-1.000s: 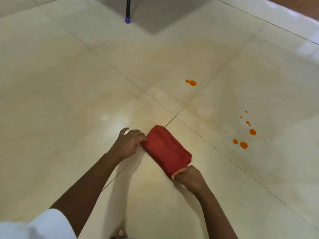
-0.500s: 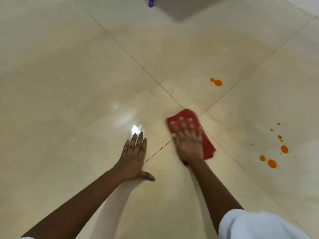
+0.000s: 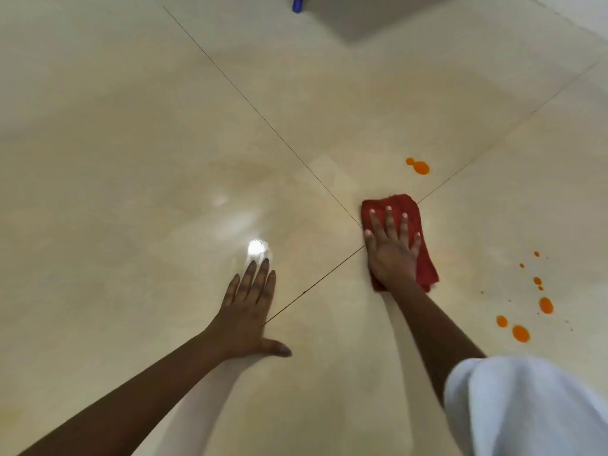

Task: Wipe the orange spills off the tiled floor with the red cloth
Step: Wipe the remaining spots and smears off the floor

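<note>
Our right hand [image 3: 391, 255] lies flat on the folded red cloth [image 3: 399, 202], fingers straight and slightly spread, pressing it onto the glossy cream tiled floor [image 3: 164, 159] where the grout lines cross. A pair of orange spill drops [image 3: 420, 167] sits beyond those fingertips, apart from the cloth. A scatter of orange drops [image 3: 520, 333] lies well to their right. Our left hand [image 3: 246, 311] rests flat on the tile, fingers close together, thumb splayed out.
</note>
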